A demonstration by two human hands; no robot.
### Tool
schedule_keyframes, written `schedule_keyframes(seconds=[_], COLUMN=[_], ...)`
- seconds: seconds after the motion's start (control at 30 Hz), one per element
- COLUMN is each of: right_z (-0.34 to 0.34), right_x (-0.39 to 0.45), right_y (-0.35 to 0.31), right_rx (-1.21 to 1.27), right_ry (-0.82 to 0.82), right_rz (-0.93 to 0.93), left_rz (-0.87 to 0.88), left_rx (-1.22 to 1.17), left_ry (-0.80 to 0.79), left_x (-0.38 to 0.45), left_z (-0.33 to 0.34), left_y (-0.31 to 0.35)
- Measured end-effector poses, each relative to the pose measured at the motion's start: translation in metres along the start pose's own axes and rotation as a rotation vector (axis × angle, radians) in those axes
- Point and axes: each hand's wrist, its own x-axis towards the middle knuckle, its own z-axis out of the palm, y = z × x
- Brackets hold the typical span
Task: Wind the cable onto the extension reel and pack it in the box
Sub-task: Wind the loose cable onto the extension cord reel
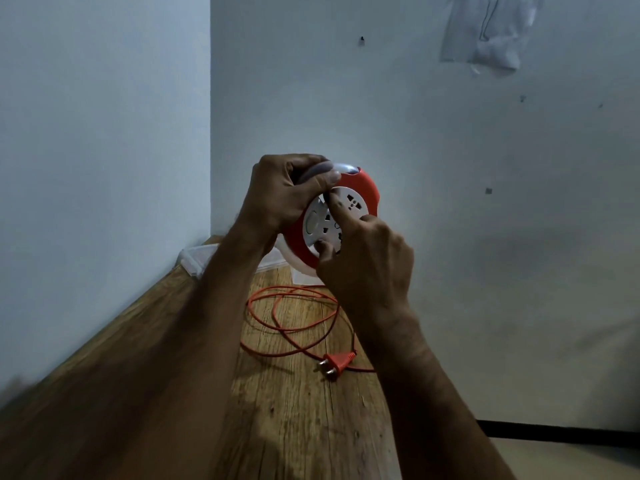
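From the head camera, the left hand [280, 192] is gripping the translucent carry handle at the top of the orange extension reel [334, 220], fingers curled tight round it, holding the reel up off the wooden table [294, 410]. The right hand [363, 261] is working the white socket face [329, 220]: the index finger and thumb are pressing into its recesses, the other fingers folded in. This looks like the winding step, with most of the orange cable [294, 320] lying in loose loops on the table below and its two-pin plug [335, 363] beside them. To do it well, the left hand should be keeping the body steady while the right turns the face evenly, letting the loops feed in without kinking.

A clear plastic box [197, 258] is sitting in the corner behind the forearms; whether anything is in it cannot be told.
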Motion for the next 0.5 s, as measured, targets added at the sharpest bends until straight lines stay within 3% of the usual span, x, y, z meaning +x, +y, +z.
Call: schedule_keyframes(seconds=[0.13,0.23,0.37,0.5], right_z=[0.003,0.004,0.007,0.011], right_x=[0.0,0.0,0.0,0.001], right_y=[0.005,0.007,-0.001,-0.01], right_rx=[0.062,0.27,0.632,1.081], right_ry=[0.072,0.142,0.293,0.239], right_rz=[-0.009,0.121,0.462,0.95], left_rz=[0.007,0.04,0.126,0.217], left_rx=[0.013,0.011,0.026,0.074], left_ry=[-0.018,-0.033,-0.023,-0.038], left_x=[0.0,-0.001,-0.001,-0.002], left_z=[-0.001,0.002,0.01,0.016], left_y=[0.001,0.005,0.011,0.014])
